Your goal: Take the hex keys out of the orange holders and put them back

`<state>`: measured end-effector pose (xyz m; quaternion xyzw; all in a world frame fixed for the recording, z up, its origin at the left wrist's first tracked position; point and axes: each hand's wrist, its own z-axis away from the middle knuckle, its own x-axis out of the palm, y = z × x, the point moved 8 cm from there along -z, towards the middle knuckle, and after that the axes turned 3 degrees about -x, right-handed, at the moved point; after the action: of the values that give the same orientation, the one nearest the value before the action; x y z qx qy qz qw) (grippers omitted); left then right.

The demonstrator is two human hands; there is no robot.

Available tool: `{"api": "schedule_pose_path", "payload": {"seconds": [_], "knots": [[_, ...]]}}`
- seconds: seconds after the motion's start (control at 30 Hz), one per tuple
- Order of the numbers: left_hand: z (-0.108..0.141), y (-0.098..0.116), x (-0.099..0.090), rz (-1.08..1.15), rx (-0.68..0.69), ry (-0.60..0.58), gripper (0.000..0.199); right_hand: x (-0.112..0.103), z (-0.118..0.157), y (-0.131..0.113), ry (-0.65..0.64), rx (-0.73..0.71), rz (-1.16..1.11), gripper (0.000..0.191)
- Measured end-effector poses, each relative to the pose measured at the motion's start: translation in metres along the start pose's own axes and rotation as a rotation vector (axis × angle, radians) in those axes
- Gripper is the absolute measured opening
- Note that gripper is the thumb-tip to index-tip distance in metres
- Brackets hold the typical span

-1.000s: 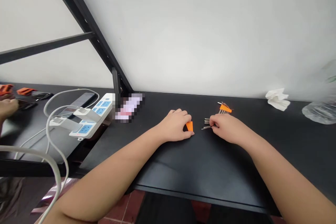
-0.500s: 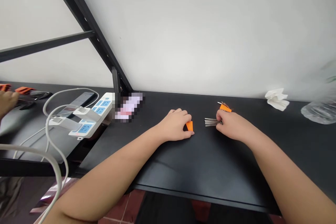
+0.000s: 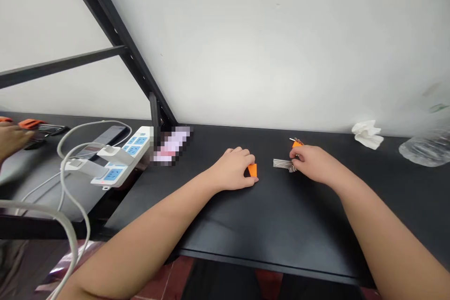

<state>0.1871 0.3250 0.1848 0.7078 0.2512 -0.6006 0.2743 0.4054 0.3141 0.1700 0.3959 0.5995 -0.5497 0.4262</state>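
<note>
Plainly, a smooth black tabletop (image 3: 274, 225) fills the middle of the scene, its far edge meeting a pale wall (image 3: 267, 56). On the left, a dark metal frame (image 3: 116, 33) slants down to the table's far left corner, and beyond it lies a second table (image 3: 35, 164). A white power strip (image 3: 113, 174) with blue sockets sits at that table's right side, beside a phone (image 3: 108, 138) and looping white cable (image 3: 61, 171). At the far left edge, another person's hand (image 3: 14, 139) is over some tools. Crumpled white tissue (image 3: 368, 135) and clear plastic (image 3: 425, 150) rest at the far right; reddish tiled floor (image 3: 168, 276) shows below the near edge.

A row of slim metal rods (image 3: 281, 163) lies between the person's hands. Their long axis runs left to right, straight ends pointing left and short bent arms at the right turning toward the near side. The right hand (image 3: 312, 164) is curled with its fingertips at the bent end; whether they pinch the metal, I cannot tell. The left hand (image 3: 235, 171) closes thumb and fingers around an orange piece (image 3: 252, 170), left of the rods. Just beyond the right fingers, partly hidden, is an orange holder (image 3: 297, 143).
</note>
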Motion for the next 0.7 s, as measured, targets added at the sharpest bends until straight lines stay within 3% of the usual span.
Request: {"api": "schedule_pose_path", "payload": {"seconds": [0.23,0.37,0.5,0.7], "knots": [[0.000,-0.005,-0.003,0.017,0.012,0.011,0.041,-0.003,-0.002,0.019,-0.045,0.032,-0.001,0.014],[0.001,-0.009,-0.004,0.053,0.017,-0.012,0.053,-0.004,-0.002,0.017,-0.015,0.006,-0.065,0.013],[0.002,-0.011,-0.004,0.076,0.019,-0.038,0.048,0.001,-0.003,0.014,-0.047,-0.023,-0.082,0.012],[-0.001,-0.010,-0.005,0.076,-0.007,0.010,0.041,0.008,-0.006,0.021,-0.088,0.134,-0.022,0.009]]}}
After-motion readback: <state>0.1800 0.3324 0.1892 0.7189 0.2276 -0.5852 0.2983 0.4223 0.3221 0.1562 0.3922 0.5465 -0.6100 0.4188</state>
